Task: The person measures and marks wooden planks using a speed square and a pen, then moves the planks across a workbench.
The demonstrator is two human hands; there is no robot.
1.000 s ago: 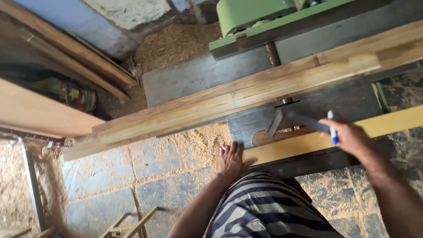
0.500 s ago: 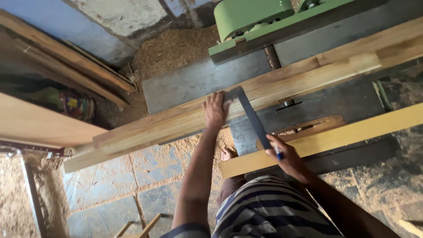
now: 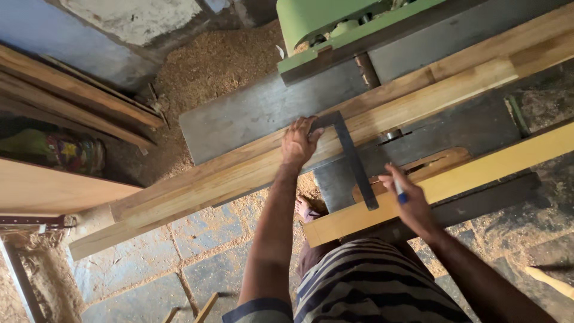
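My left hand (image 3: 298, 142) presses the short arm of a dark metal try square (image 3: 351, 154) onto a long pale wooden plank (image 3: 239, 168) lying across a grey machine table (image 3: 245, 113). The square's long blade runs toward me, ending over a yellowish plank (image 3: 478, 170) near my body. My right hand (image 3: 406, 200) holds a blue-and-white pen (image 3: 399, 190) just right of the blade, over the yellowish plank.
A green machine housing (image 3: 323, 21) sits at the top. Sawdust (image 3: 209, 66) is piled behind the machine and scattered on the stone floor (image 3: 197, 257). Planks (image 3: 72, 96) lean at the left, above a wide board (image 3: 48, 188). My bare foot (image 3: 303, 207) shows below the table.
My left hand went from the near yellowish plank up to the long plank and now presses the square there. My right hand let go of the blade and holds the pen beside it.
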